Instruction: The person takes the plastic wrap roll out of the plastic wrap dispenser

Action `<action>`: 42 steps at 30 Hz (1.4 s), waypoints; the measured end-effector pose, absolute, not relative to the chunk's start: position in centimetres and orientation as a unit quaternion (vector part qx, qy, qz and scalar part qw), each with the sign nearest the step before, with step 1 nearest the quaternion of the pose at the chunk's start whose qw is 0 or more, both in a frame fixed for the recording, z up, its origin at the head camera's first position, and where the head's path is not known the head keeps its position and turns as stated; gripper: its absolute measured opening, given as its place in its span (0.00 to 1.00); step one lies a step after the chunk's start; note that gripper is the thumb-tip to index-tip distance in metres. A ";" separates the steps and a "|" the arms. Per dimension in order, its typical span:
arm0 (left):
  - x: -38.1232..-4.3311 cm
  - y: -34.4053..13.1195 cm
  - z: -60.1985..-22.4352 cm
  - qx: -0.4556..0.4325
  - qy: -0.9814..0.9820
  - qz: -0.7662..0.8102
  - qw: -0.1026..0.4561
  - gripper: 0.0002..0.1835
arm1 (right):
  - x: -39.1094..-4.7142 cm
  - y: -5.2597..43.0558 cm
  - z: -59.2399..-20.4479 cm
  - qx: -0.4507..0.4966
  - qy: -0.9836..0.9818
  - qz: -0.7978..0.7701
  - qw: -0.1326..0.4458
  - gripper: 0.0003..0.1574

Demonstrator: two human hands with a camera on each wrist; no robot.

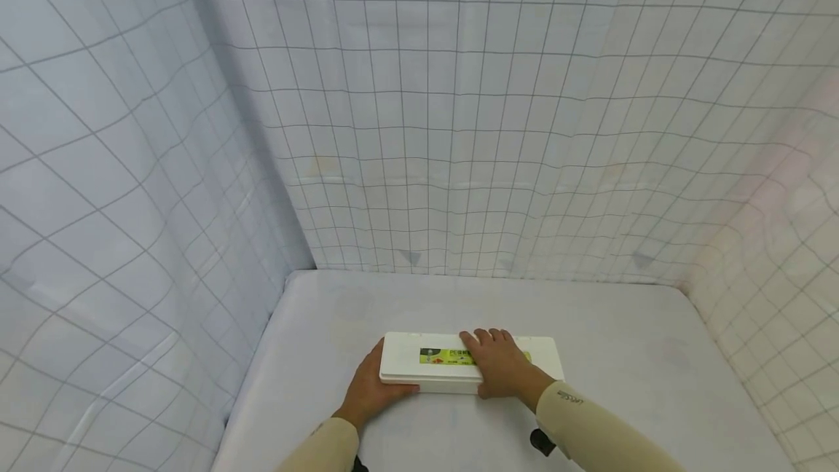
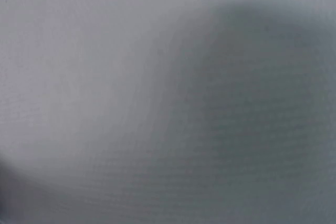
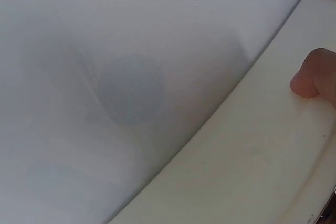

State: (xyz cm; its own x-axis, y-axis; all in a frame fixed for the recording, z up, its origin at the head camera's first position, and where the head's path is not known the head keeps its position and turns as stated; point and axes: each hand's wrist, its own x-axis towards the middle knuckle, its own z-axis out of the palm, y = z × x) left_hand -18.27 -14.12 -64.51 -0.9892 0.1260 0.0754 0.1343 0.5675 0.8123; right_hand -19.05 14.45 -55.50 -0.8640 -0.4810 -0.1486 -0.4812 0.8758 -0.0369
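Note:
A long white box (image 1: 452, 386) with a yellow-green label (image 1: 446, 356) that starts with "PE" lies on the white-covered table. Round its left end my left hand (image 1: 372, 388) grips, thumb along the front side. My right hand (image 1: 499, 366) holds the box right of the middle, fingers over the top and thumb at the front edge, covering part of the label. Close up in the right wrist view, a thumb (image 3: 316, 74) presses on the box's pale side (image 3: 220, 145); another fingertip shows at the top right corner. The left wrist view has only a blurred, shadowed pale surface.
White sheets with a dark grid form a back wall (image 1: 446, 130), a left wall (image 1: 118, 188) and a right wall (image 1: 786, 239) round the table (image 1: 623, 333). A small black object (image 1: 542, 441) shows beside the right sleeve (image 1: 603, 428).

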 end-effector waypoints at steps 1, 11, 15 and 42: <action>-18.3 -14.1 -64.5 -0.072 -0.886 -0.459 0.004 0.66 | -19.1 14.4 -55.5 -0.249 0.965 0.000 0.077 0.64; -18.2 -14.1 -64.7 -0.068 -0.885 -0.460 0.006 0.66 | -19.2 14.4 -55.3 -0.247 0.965 0.012 0.085 0.65; -18.2 -14.1 -64.9 -0.063 -0.886 -0.459 0.002 0.67 | -19.2 14.2 -55.2 -0.248 0.965 0.011 0.083 0.65; -18.6 -14.4 -66.0 -0.071 -0.878 -0.473 0.009 0.66 | -20.4 14.3 -53.7 -0.253 0.956 0.008 0.148 0.66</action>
State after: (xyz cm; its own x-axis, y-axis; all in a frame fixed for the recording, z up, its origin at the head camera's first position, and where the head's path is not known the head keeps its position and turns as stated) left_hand -18.59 -14.43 -66.00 -0.9898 0.1162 0.0819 0.1323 0.5425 0.8296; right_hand -20.38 14.31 -53.74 -0.8277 -0.4821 -0.2873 -0.4871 0.8713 -0.0590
